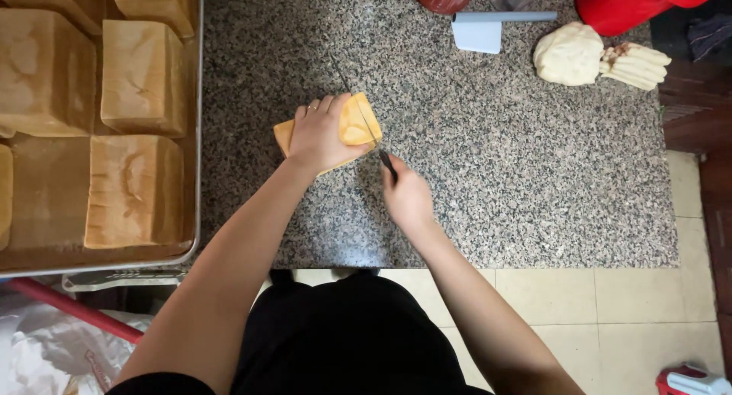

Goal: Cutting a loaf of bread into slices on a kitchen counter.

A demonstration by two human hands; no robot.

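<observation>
A yellow bread loaf (355, 125) lies on the speckled granite counter (496, 158). My left hand (320, 133) presses down on top of the loaf, fingers spread over it. My right hand (406, 195) grips the dark handle of a long thin knife (358, 105). The blade runs up and left across the loaf's right end, close beside my left fingers.
A metal tray (194, 242) with several tan loaves (141, 78) fills the left side. At the back right lie a white dough scraper (480, 30), a pale loaf (568, 54) with cut slices (635, 65), and red containers (621, 4). Tiled floor is below the counter edge.
</observation>
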